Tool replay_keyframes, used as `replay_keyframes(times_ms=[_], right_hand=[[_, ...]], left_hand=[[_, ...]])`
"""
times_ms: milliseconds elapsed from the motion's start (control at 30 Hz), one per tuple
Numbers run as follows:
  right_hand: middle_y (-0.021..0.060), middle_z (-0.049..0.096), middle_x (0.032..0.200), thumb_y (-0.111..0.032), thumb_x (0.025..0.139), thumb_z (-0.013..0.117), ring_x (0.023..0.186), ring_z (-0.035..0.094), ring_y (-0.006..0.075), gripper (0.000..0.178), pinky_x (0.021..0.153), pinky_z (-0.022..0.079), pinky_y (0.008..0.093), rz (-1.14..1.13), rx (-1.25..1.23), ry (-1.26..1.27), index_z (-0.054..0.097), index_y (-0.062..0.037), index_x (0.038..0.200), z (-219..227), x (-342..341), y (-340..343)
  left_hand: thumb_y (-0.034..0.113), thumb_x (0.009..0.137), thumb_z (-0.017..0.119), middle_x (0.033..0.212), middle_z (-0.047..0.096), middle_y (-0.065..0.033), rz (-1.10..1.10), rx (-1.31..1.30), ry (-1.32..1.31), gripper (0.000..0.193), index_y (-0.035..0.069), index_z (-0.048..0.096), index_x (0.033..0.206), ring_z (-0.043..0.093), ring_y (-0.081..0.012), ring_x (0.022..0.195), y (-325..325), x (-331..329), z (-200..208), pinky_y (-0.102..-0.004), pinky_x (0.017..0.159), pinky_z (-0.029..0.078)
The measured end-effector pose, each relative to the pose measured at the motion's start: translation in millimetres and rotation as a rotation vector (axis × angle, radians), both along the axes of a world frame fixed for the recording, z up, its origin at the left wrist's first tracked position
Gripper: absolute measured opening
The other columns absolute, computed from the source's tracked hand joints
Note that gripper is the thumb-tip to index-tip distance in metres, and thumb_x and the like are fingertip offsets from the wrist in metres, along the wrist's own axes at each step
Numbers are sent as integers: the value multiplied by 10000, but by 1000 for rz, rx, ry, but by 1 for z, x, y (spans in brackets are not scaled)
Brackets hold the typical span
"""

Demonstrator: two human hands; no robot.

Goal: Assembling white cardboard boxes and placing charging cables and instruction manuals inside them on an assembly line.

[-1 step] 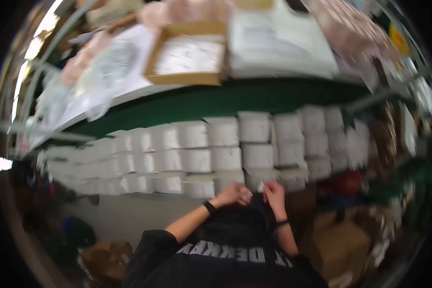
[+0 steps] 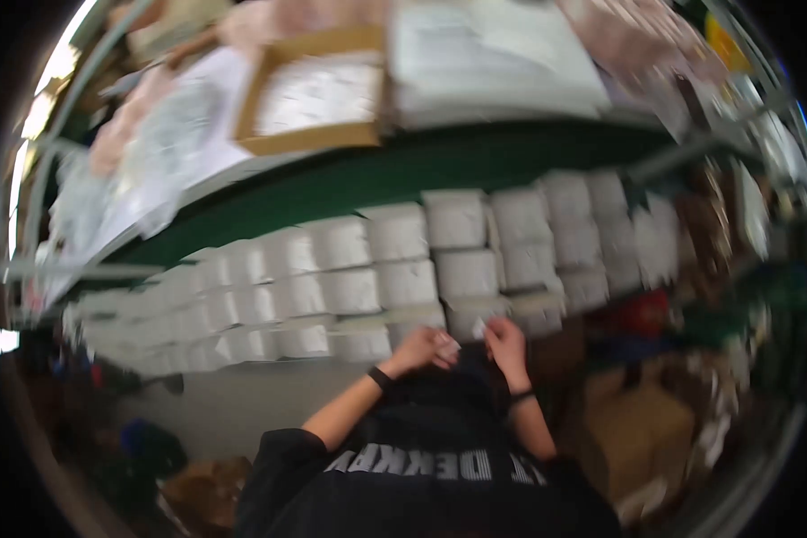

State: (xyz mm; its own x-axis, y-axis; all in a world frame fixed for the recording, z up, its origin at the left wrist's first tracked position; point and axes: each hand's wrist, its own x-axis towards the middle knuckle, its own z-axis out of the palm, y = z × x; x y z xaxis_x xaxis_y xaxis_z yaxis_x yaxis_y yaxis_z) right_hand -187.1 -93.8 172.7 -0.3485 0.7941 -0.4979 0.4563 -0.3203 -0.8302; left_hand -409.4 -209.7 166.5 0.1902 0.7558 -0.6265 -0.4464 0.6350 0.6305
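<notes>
My left hand (image 2: 424, 349) is closed at the near edge of the rows, with a small whitish piece (image 2: 452, 348) showing at its fingertips. Just to its right, my right hand (image 2: 506, 344) pinches a small white slip (image 2: 479, 329). The two hands are a short gap apart. Right beyond them stand several rows of pale grey-white, squarish stacks (image 2: 407, 283), set side by side and running far to the left. Blur hides what exactly the pieces are.
Behind the rows lies a green surface (image 2: 332, 188). Above it, a shelf carries an open cardboard box (image 2: 309, 139) of white pieces, clear plastic bags (image 2: 175, 125), white packs (image 2: 497, 85) and pink bundles (image 2: 641, 40). Brown cartons (image 2: 641, 439) stand at lower right; a metal bar (image 2: 690, 148) crosses nearby.
The whole view has shifted slightly, so the shelf and rows appear higher and further left. Both hands keep nearly the same pose, each with its small white piece.
</notes>
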Motion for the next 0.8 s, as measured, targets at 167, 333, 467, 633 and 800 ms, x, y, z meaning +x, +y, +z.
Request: replay_keyframes(times_ms=[167, 333, 467, 633, 800], right_hand=[[80, 749, 937, -165, 971, 742, 669, 664, 101, 244, 483, 488, 268, 111, -29, 70, 715, 4, 1144, 42, -26, -13], [67, 736, 794, -173, 964, 742, 591, 627, 92, 201, 464, 479, 272, 90, -165, 121, 734, -5, 1075, 59, -16, -22], [51, 709, 725, -122, 974, 707, 538, 608, 80, 153, 436, 453, 251, -62, -108, 162, 737, 19, 1027, 46, 20, -12], [71, 710, 770, -132, 1031, 624, 536, 607, 96, 211, 421, 462, 250, -347, -89, -65, 703, 56, 1085, 5, 83, 26], [75, 706, 769, -155, 1041, 620, 524, 587, 91, 245, 413, 459, 255, -261, 31, -254, 681, 54, 1152, 25, 81, 47]], left_hand=[[247, 1087, 605, 976, 749, -153, -69, -115, 123, 326, -66, 694, 1097, 771, -237, 831, 11, -12, 31, -336, 712, 663], [242, 1087, 606, 1010, 749, -161, -186, -105, 21, 320, -62, 694, 1127, 772, -240, 864, 41, 4, 41, -339, 741, 661], [204, 1099, 575, 1086, 747, -169, -139, -119, -82, 290, -53, 677, 1187, 770, -249, 953, 53, 25, 46, -354, 835, 657], [126, 1100, 547, 1151, 735, -170, 31, -102, -249, 254, -58, 632, 1253, 760, -265, 1033, 76, 36, 64, -361, 918, 642], [109, 1088, 570, 1133, 742, -185, -75, -75, -68, 232, -79, 641, 1203, 756, -270, 1058, 81, 27, 63, -355, 904, 643]])
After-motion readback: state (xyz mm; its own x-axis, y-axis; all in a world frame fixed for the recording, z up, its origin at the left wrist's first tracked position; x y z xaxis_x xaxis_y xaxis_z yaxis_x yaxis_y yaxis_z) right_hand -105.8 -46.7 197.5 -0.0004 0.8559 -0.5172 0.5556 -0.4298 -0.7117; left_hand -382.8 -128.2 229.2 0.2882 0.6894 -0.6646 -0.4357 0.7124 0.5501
